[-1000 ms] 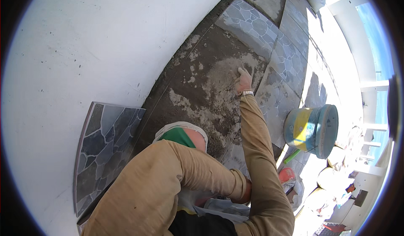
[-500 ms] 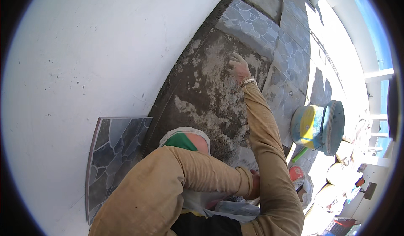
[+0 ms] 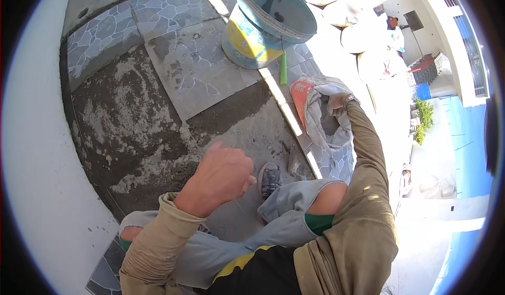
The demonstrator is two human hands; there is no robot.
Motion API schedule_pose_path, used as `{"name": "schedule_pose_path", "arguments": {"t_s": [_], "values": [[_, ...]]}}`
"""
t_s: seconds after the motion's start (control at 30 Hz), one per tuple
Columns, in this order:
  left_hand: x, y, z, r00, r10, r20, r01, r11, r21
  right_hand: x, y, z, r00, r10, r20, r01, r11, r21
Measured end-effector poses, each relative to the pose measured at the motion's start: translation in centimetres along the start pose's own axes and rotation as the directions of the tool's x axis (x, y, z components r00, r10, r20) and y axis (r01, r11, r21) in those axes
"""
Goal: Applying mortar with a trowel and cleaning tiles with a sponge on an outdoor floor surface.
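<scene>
At 2 o'clock from centre, right hand is down in the mouth of a pale bag with an orange-red side; fingers partly hidden, cannot tell if spread, pressed together or pinching. Left hand hangs at 7 o'clock, back up, fingers curled toward palm, tips mostly hidden, nothing visible held. Reaching into the bag looks like the step in hand. To do it well: get the slack rim wide open so folds don't snag the wristband, cup fingers close together, take a modest amount, lift straight up before swinging. Bag looks soft, might slump or tip if tugged; left hand could steady the rim. Best to swing clear of the bucket at 12 o'clock and the green grip just below it, and not lean on the patchy grey bed at 9 o'clock.
</scene>
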State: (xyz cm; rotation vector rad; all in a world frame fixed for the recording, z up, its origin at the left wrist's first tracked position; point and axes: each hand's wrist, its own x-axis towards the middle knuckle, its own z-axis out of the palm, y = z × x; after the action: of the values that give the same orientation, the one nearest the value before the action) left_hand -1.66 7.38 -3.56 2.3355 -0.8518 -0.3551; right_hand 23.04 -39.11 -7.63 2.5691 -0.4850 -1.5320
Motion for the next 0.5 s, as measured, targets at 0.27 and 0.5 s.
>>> {"name": "schedule_pose_path", "arguments": {"t_s": [0.27,0.5], "values": [[2.8,0.1,3.2,0.997,-0.001,-0.079,0.005,0.999,0.046,13.3,6.4,11.3,0.856,-0.036,-0.516,0.262,0.89,0.372],[3.9,-1.1,4.9,0.916,-0.257,0.307,0.191,0.954,0.23,18.9,7.3,13.0,0.812,-0.314,-0.492,0.343,0.939,-0.033]]}}
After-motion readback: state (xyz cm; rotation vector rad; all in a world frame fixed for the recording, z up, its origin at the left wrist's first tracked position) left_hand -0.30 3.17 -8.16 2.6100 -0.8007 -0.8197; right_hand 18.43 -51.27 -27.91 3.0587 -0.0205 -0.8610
